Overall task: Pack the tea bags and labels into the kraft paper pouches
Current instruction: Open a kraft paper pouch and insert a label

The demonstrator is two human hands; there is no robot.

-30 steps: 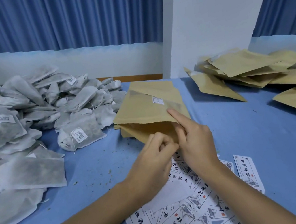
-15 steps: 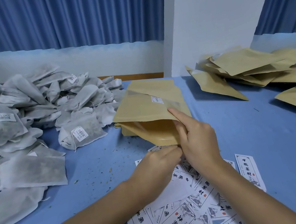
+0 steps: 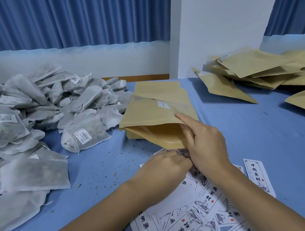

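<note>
Your worktop (image 3: pixel 269 137) is covered in a blue cloth dusted with dark tea crumbs (image 3: pixel 114 156), thickest just in front of the pouches. Behind it runs a low white wall (image 3: pixel 80 60), with pleated blue curtains (image 3: pixel 73 18) above and a white pillar (image 3: pixel 222 16) rising at the back right. The grey tea bags (image 3: pixel 28 114) lie in a loose heap across the left side, several showing small white barcode tags. At the centre, your right hand (image 3: pixel 204 147) grips the near lip of a kraft paper pouch (image 3: pixel 153 113), index finger stretched along the upper flap so the mouth gapes towards you; this pouch rests on a flat stack of pouches (image 3: pixel 163 88). Your left hand (image 3: pixel 165 167) sits just below that mouth on the printed labels (image 3: pixel 184 229), fingers curled, their tips hidden behind the right hand, so you cannot tell whether it holds one. The labels fan out across the near edge under both forearms. More kraft pouches (image 3: pixel 250 73) lie scattered at the far right.
</note>
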